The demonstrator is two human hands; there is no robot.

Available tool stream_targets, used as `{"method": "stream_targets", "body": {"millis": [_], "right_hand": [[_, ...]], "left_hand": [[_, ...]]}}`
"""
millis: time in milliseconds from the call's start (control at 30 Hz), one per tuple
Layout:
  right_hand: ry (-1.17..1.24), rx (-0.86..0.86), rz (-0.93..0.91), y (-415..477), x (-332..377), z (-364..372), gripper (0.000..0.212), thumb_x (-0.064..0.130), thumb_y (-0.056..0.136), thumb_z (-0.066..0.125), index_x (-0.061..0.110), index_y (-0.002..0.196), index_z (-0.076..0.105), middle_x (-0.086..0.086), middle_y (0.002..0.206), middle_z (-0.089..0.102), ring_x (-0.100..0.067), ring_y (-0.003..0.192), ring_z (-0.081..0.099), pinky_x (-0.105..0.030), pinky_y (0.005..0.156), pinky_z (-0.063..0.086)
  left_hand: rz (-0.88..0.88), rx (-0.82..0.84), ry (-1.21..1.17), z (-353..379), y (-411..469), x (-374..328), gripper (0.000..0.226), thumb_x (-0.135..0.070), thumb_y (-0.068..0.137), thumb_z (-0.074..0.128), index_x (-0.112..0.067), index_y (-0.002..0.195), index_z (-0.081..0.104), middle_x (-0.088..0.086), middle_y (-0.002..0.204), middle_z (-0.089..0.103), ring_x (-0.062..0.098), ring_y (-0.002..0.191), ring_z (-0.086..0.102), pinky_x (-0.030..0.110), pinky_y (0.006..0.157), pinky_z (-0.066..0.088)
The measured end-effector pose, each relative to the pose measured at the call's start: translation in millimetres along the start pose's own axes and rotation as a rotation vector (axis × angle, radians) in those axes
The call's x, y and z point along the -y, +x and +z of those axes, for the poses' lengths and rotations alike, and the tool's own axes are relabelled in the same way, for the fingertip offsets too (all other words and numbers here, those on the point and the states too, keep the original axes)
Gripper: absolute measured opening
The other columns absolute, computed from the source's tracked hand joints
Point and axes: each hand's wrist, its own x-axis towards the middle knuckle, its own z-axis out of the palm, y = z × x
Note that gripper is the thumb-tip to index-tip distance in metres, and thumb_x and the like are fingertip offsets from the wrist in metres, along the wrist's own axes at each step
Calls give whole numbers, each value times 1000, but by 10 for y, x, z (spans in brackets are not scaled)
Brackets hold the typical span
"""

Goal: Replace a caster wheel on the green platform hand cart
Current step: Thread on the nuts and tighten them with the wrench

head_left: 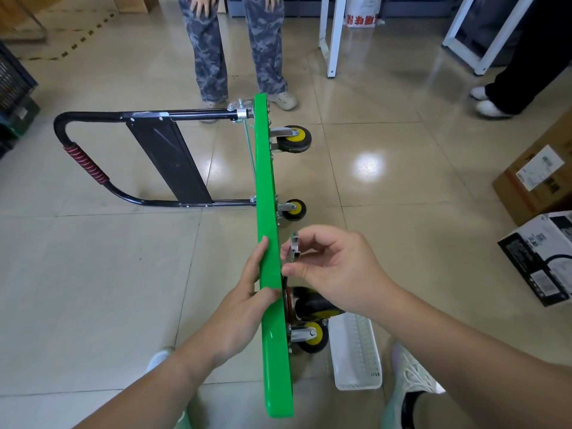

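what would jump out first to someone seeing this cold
The bright green platform stands on edge down the middle of the view, yellow-hubbed casters jutting to its right, the black handle reaching out to its left. The left hand grips its edge while the right hand pinches a small metal part beside its underside.

L hand (247, 301) on on-edge green cart deck (266, 181), R hand (337, 270) w/ small metal part (294, 246) at underside.
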Motion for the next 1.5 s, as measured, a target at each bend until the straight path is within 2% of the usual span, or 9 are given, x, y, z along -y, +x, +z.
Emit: {"method": "stream_targets", "body": {"millis": [300,433,700,1000,1167,1267,1333,1433,1500], "right_hand": [[-43,-35,-43,-40,-30,21,38,-5,75,81,30,85,73,3,89,73,-16,88,71,-33,87,58],[3,-118,18,76,0,36,32,-10,77,76,18,91,70,1,88,73,-10,85,69,-25,82,57],[-136,-23,9,235,-69,60,39,-4,74,82,32,82,69,10,80,72,-8,78,68,-35,84,59],[-1,-82,54,425,-271,-41,34,-2,79,78,29,93,73,3,91,74,-15,89,70,-40,90,58],[51,-102,158,607,-459,-68,30,5,83,77,30,100,73,1,96,75,-17,94,71,-38,90,58],[91,-108,231,696,-587,-69,25,7,86,75,29,100,74,3,96,77,-14,94,72,-34,90,57],[102,-97,304,748,-688,-80,21,10,89,73,26,102,73,3,98,77,-15,97,72,-35,90,58],[157,-47,492,783,-868,-77,15,15,93,68,10,108,71,-7,102,76,-20,94,74,-40,86,59],[232,-32,640,776,-969,-61,23,15,96,64,-2,112,67,-15,102,75,-22,87,74,-33,79,59]], "left_hand": [[-28,1,11,5,-25,-44,76,-38,84,52,-84,134,17,-15,151,47,17,116,66,52,104,51],[-48,7,-11,8,-62,-87,75,-38,82,52,-87,129,19,-15,149,51,18,114,66,52,103,51],[-54,-9,-12,38,-79,-92,78,-33,83,52,-85,132,20,-20,146,53,21,112,67,55,104,50],[-46,24,-61,-9,-65,-7,75,-33,88,54,-84,133,22,-27,143,54,15,109,70,49,104,52],[-36,67,-17,-31,-31,18,78,-16,105,51,-73,143,15,-50,120,55,3,109,68,40,108,49],[-33,84,4,-62,-14,10,79,-11,106,48,-69,146,13,-51,113,58,4,110,67,37,106,50],[-27,84,7,-85,1,11,79,-9,105,49,-67,147,13,-52,111,57,1,109,66,24,99,51],[-24,80,10,-103,12,19,80,-9,105,49,-68,146,14,-49,112,59,4,108,67,15,89,51],[-25,75,14,-109,23,39,82,-9,105,50,-72,144,16,-49,117,57,4,109,67,15,87,50]]}}
